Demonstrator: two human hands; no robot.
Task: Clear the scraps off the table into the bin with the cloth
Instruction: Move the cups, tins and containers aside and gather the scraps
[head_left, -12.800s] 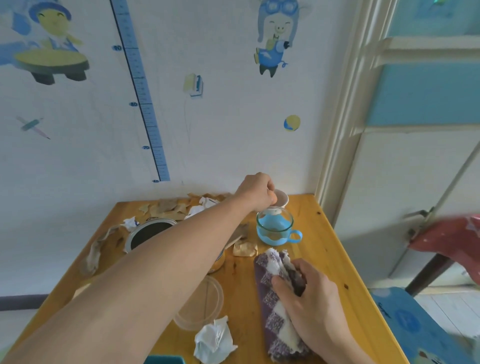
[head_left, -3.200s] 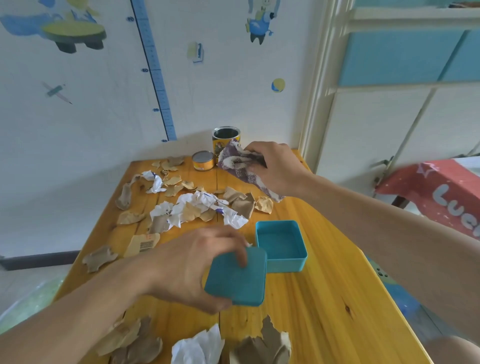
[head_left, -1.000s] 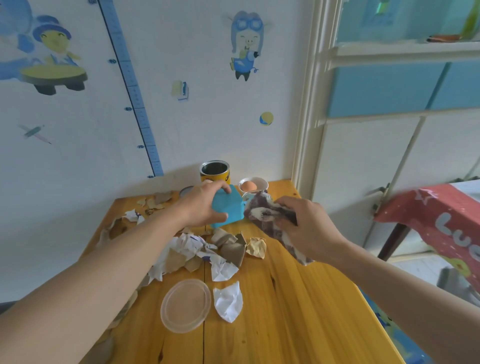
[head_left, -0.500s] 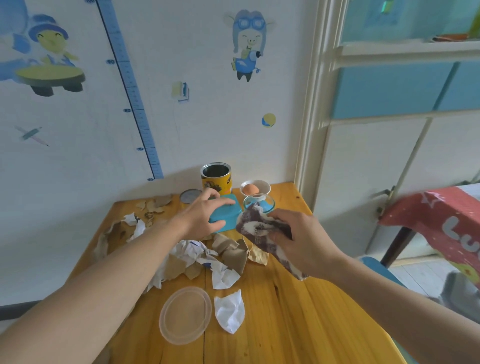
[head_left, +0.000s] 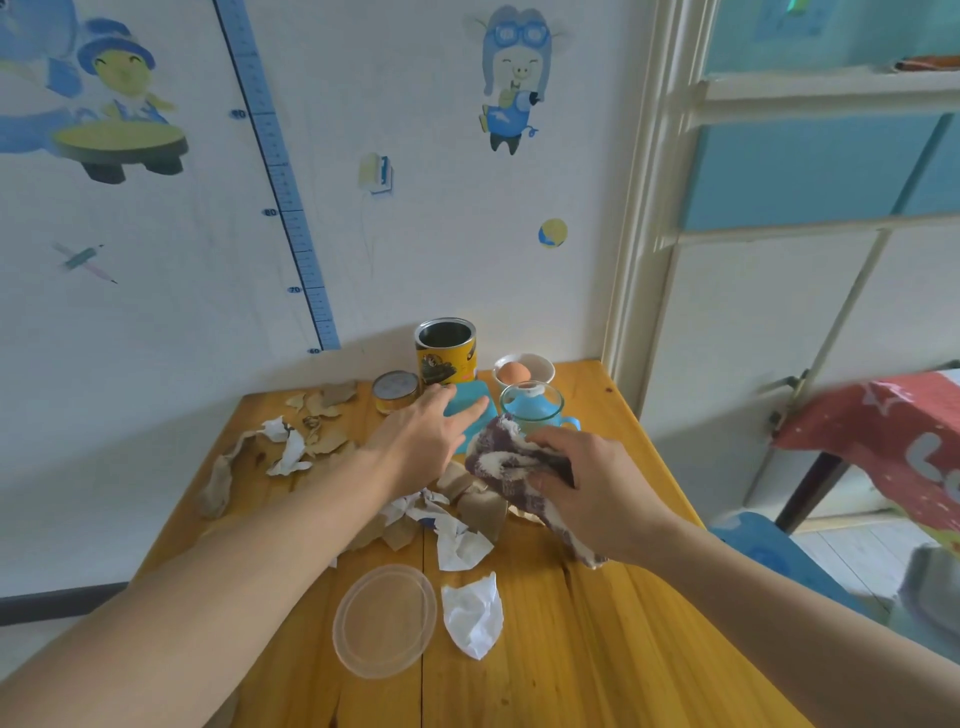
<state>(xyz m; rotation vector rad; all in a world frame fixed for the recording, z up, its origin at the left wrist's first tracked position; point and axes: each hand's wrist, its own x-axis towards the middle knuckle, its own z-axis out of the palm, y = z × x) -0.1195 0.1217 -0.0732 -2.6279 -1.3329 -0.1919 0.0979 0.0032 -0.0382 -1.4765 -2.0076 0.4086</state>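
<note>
Your right hand (head_left: 587, 493) grips the bunched purple-and-white cloth (head_left: 501, 462), fingers curled over its top. The bundle sticks out to the left of your knuckles and a tail of it trails back under your wrist. Whether that tail touches the surface (head_left: 597, 649) cannot be told. Your left hand (head_left: 421, 441) is released and holds nothing: its fingers lie straight, reaching forward with the tips resting on the teal box (head_left: 470, 408) at the back. The cloth sits just beside this hand, on its right, and directly in front of the glass cup (head_left: 532, 408). Most of the scraps (head_left: 457, 514), brown and white torn paper, lie heaped just below the cloth and between your two forearms. More of them are scattered at the back left, well apart from the cloth. A single crumpled white scrap (head_left: 472, 616) lies nearer to you, just beside a clear lid (head_left: 384, 621). Behind the box stand a yellow can (head_left: 447, 351), a small tin (head_left: 396, 391) and a bowl (head_left: 540, 366) holding an egg (head_left: 513, 372).
</note>
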